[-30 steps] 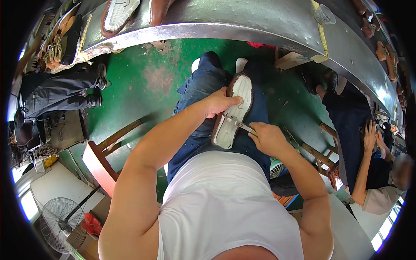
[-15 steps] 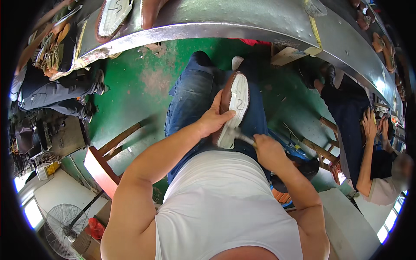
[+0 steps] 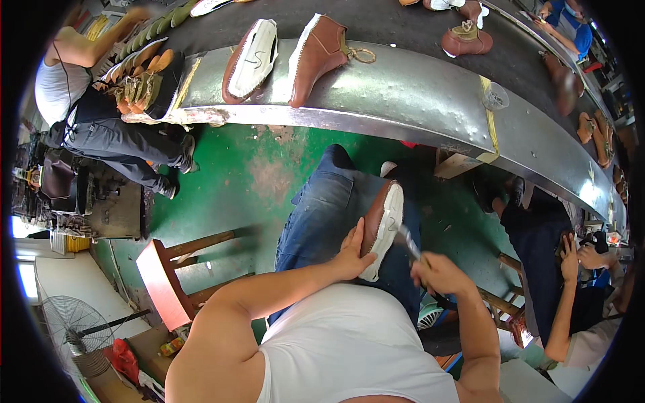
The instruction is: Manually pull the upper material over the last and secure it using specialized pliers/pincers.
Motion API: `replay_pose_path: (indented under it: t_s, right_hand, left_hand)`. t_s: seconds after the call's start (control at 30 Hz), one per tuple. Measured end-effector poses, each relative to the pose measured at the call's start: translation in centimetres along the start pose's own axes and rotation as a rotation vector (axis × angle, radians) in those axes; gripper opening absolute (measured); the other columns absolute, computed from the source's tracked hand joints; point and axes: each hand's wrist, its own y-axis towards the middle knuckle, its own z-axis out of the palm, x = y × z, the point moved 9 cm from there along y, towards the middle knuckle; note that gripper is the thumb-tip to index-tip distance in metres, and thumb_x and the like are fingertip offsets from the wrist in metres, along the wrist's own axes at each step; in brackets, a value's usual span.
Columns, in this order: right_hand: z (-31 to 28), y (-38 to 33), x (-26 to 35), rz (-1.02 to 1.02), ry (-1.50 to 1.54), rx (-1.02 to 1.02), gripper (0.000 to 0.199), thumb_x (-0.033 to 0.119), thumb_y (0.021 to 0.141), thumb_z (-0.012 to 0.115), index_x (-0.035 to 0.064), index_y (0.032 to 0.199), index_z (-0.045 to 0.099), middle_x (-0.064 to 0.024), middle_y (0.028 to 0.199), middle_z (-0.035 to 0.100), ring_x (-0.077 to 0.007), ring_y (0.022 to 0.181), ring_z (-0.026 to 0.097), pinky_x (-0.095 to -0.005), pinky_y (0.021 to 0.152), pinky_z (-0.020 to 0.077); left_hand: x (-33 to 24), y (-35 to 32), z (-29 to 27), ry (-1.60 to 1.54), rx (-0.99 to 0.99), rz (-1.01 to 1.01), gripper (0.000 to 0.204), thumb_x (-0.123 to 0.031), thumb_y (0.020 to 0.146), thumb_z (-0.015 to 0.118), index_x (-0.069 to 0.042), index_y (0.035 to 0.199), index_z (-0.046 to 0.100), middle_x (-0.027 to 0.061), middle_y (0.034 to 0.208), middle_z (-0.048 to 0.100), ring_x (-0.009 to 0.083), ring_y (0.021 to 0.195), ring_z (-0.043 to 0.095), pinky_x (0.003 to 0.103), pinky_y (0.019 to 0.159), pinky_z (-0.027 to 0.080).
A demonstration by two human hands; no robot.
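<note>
A brown leather shoe lies on my lap, its white sole turned up, with a dark mark on the sole and a stitched edge. My left hand is closed around its side, thumb over the sole near the lower end. My right hand is closed on a hammer. The metal head is beside the sole's right edge; whether it touches cannot be made out. On the metal bench in front stand a second shoe, sole showing, and a brown ankle boot.
The metal-edged bench curves across ahead of me, with another brown boot farther back. A wooden stool and a wire fan stand at left. One person is at left, another sits at right.
My view has tilted up, showing more of the bench. The hammer has moved from the sole's lower end toward its right edge, farther up. My left hand still holds the shoe.
</note>
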Motion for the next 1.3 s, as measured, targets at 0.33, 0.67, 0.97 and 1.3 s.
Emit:
replay_pose_path:
  t_s: [0.33, 0.67, 0.97, 1.3]
  right_hand:
    - [-2.7, 3.5, -5.0, -0.208, 0.345, -0.495, 0.038, 0.033, 0.104, 0.046, -0.0022, 0.103, 0.060, -0.0069, 0.080, 0.065, -0.0134, 0.068, 0.063, -0.0287, 0.062, 0.0507]
    - [-3.0, 7.4, -7.5, -0.095, 0.482, -0.340, 0.044, 0.039, 0.105, 0.047, -0.0038, 0.105, 0.058, -0.0110, 0.084, 0.066, -0.0176, 0.070, 0.065, -0.0308, 0.063, 0.0527]
    - [-7.1, 10.6, -5.0, -0.068, 0.769, -0.352, 0.040, 0.033, 0.105, 0.047, -0.0057, 0.104, 0.059, -0.0130, 0.084, 0.069, -0.0185, 0.067, 0.068, -0.0298, 0.059, 0.0526]
    - [-10.9, 17.1, -2.8, 0.045, 0.798, -0.159, 0.025, 0.022, 0.102, 0.049, 0.0014, 0.111, 0.061, -0.0152, 0.093, 0.071, -0.0208, 0.067, 0.068, -0.0266, 0.048, 0.0449]
  left_hand:
    - [-7.5, -3.6, -9.6, -0.785, 0.153, -0.022, 0.070, -0.008, 0.097, 0.061, 0.000, 0.156, 0.023, 0.0119, 0.155, 0.037, 0.0174, 0.138, 0.039, 0.034, 0.115, 0.030]
    - [-39.9, 18.8, -29.8, -0.021, -0.130, 0.455, 0.058, -0.018, 0.088, 0.069, -0.005, 0.142, 0.050, 0.0154, 0.109, 0.070, 0.0244, 0.087, 0.070, 0.037, 0.082, 0.056]
    - [-40.9, 34.6, -27.1, 1.539, -0.016, 0.547, 0.033, -0.020, 0.088, 0.053, -0.011, 0.116, 0.067, 0.0205, 0.111, 0.069, 0.0379, 0.106, 0.065, 0.049, 0.095, 0.049]
    - [-34.7, 44.7, -66.7, 0.935, -1.084, 0.050, 0.096, -0.048, 0.089, 0.062, -0.001, 0.157, 0.012, 0.0243, 0.163, 0.005, 0.0404, 0.152, 0.005, 0.046, 0.122, 0.021]
